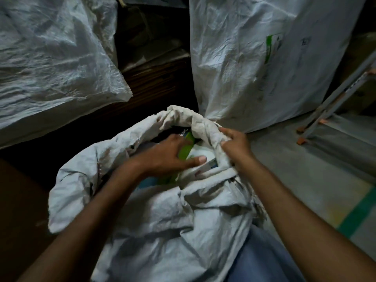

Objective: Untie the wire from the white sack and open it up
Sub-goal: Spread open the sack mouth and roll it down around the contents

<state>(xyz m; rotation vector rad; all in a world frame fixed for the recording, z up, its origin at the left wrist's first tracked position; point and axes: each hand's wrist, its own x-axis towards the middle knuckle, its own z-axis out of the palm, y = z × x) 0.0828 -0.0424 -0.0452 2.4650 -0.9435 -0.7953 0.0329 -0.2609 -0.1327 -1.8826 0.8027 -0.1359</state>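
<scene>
The white woven sack [162,210] stands in front of me with its mouth open and its rim rolled outward. My right hand [237,146] grips the crumpled right side of the rim. My left hand [171,154] reaches into the mouth, fingers spread over the green and white packages [187,148] inside. No wire shows anywhere in view.
A big white sack [50,58] lies at the upper left, and another [254,58] with green print stands at the upper right. Dark stacked cardboard [150,64] fills the gap between them. A metal frame with orange feet [325,110] leans on the grey floor at right.
</scene>
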